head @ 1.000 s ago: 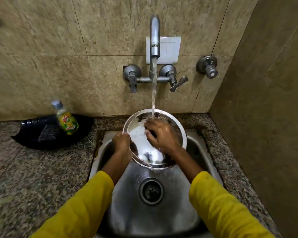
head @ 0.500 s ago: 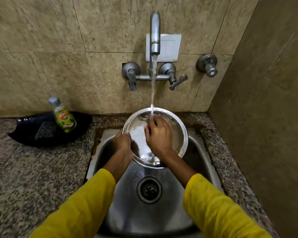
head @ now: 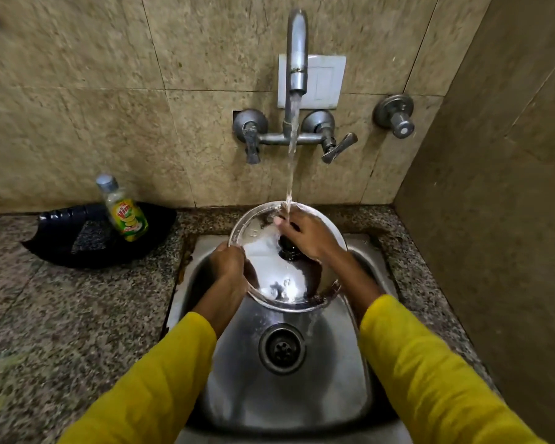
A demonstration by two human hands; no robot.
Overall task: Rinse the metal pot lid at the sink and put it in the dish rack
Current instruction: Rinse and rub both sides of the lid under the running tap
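Observation:
A round shiny metal pot lid [head: 269,277] with a black knob near its middle is held tilted over the steel sink [head: 330,373]. Water runs from the wall tap [head: 297,49] onto the lid's far edge. My left hand [head: 228,261] grips the lid's left rim. My right hand [head: 305,233] lies flat on the lid's upper face, fingers under the stream and partly covering the knob. No dish rack is in view.
A dish soap bottle [head: 124,209] leans on a black tray [head: 77,248] on the granite counter [head: 61,315] left of the sink. The drain [head: 282,349] lies below the lid. Tiled walls close the back and right side; a valve knob [head: 398,118] sticks out at the right.
My right hand has slid up the lid toward the far rim under the water. The left hand keeps its grip on the left rim.

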